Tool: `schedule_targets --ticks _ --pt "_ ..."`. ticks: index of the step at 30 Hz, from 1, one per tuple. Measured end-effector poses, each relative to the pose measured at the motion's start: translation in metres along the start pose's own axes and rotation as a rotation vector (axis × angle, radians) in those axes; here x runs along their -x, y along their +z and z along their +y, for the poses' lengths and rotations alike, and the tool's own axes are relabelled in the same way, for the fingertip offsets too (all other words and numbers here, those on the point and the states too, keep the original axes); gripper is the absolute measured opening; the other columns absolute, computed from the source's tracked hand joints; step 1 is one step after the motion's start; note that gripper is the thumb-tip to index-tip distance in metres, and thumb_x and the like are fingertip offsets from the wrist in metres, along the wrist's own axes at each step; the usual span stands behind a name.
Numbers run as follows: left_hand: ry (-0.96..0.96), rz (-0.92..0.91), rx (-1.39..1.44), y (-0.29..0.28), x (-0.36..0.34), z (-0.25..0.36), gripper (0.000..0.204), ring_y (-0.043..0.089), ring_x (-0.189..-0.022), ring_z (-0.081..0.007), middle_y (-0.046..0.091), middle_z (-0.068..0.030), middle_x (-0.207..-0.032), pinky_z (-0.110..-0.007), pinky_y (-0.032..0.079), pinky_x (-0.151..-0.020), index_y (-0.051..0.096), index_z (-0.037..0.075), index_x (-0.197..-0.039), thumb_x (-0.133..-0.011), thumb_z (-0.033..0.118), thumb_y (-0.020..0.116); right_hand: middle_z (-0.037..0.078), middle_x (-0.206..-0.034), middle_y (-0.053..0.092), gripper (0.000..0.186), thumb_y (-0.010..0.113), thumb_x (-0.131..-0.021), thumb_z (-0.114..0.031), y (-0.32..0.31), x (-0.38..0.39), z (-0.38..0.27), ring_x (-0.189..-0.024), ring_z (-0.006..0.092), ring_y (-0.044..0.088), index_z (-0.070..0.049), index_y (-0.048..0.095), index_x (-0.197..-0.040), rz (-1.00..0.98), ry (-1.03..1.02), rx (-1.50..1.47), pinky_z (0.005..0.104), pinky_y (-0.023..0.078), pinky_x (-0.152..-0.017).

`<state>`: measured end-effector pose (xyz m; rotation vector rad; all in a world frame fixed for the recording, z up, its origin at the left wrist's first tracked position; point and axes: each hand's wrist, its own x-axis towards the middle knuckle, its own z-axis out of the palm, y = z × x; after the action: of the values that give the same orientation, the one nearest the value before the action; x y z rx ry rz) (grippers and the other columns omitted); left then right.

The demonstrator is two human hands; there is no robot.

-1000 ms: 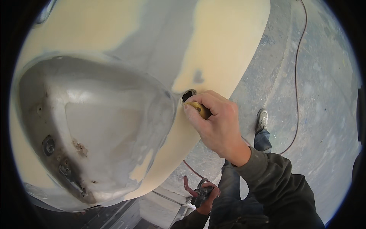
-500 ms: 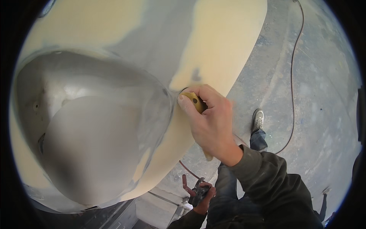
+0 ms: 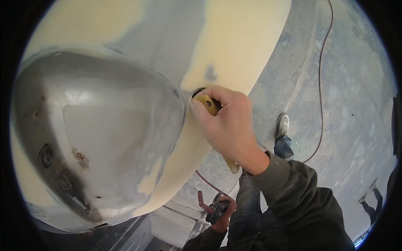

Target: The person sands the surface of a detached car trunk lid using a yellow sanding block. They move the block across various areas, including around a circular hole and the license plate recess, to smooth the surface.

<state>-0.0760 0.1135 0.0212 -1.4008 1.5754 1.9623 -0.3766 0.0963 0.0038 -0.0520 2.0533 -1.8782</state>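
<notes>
My right hand (image 3: 232,119) pinches a folded piece of yellow-tan sandpaper (image 3: 206,101) with a small round hole in it. Another end of the sheet sticks out below the palm. The fingertips rest at the edge of a dark round opening (image 3: 198,91) in the curved, partly cream and partly grey body panel (image 3: 234,37). Lower down, apart from the panel, my left hand (image 3: 225,215) is closed around a dark handheld air tool (image 3: 217,207) with a reddish bent part. Its exact kind is not clear.
Left of my right hand is a deep rounded recess (image 3: 113,121) with bolt holes and rusty patches. A thin hose (image 3: 321,83) runs along the grey floor (image 3: 351,138). A shoe (image 3: 283,124) stands beside the panel; another leg (image 3: 372,205) shows at far right.
My right hand has shifted slightly left and up with the sandpaper, and more of the dark opening shows. Inside the recess, rust and bolt holes now appear. My left hand keeps its hold.
</notes>
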Motion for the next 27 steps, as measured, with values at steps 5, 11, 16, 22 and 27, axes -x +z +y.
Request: schedule_targets --ticks 5,11,16,22,27 --pt "-0.045 0.036 0.044 -0.002 0.007 -0.003 0.01 0.056 -0.083 -0.0121 0.058 -0.0044 -0.091 -0.028 0.046 -0.075 0.053 0.007 -0.104 -0.1 0.009 0.061 0.003 -0.075 0.068 0.017 0.071 -0.09 -0.013 0.01 0.011 -0.006 -0.064 0.0078 0.06 0.003 0.073 -0.093 0.1 0.261 -0.423 0.0247 0.048 -0.059" --pt "-0.024 0.023 0.117 -0.013 0.005 -0.02 0.014 0.058 -0.088 -0.014 0.063 -0.0091 -0.098 -0.029 0.048 -0.081 0.052 0.006 -0.108 -0.1 0.009 0.063 0.003 -0.073 0.067 0.02 0.07 -0.086 -0.014 0.006 0.01 -0.003 -0.064 0.0077 0.055 0.005 0.073 -0.09 0.137 0.414 -0.66 0.0268 0.047 -0.06" --pt "0.005 0.087 0.156 -0.005 0.004 -0.014 0.02 0.057 -0.072 -0.0112 0.059 -0.0053 -0.081 -0.029 0.049 -0.07 0.05 0.004 -0.108 -0.094 0.004 0.065 0.004 -0.081 0.069 0.017 0.072 -0.089 -0.012 0.006 0.01 -0.002 -0.069 0.0096 0.063 0.004 0.071 -0.097 0.09 0.38 -0.563 0.0242 0.05 -0.064" --pt "0.012 0.089 0.125 -0.015 0.006 -0.017 0.02 0.057 -0.072 -0.0115 0.06 -0.006 -0.082 -0.029 0.049 -0.07 0.05 0.004 -0.108 -0.094 0.004 0.065 0.005 -0.088 0.071 0.018 0.071 -0.093 -0.013 0.016 0.016 -0.01 -0.075 0.0076 0.064 0.004 0.07 -0.1 0.177 0.409 -0.665 0.0226 0.05 -0.067" --pt "0.009 0.001 0.161 -0.03 0.008 -0.014 0.016 0.059 -0.092 -0.0153 0.062 -0.0092 -0.098 -0.031 0.049 -0.086 0.051 0.006 -0.109 -0.1 0.01 0.063 -0.002 -0.08 0.067 0.016 0.073 -0.091 -0.01 0.024 0.018 -0.005 -0.066 0.0016 0.052 0.005 0.071 -0.099 0.296 0.281 -0.676 0.0189 0.044 -0.061"
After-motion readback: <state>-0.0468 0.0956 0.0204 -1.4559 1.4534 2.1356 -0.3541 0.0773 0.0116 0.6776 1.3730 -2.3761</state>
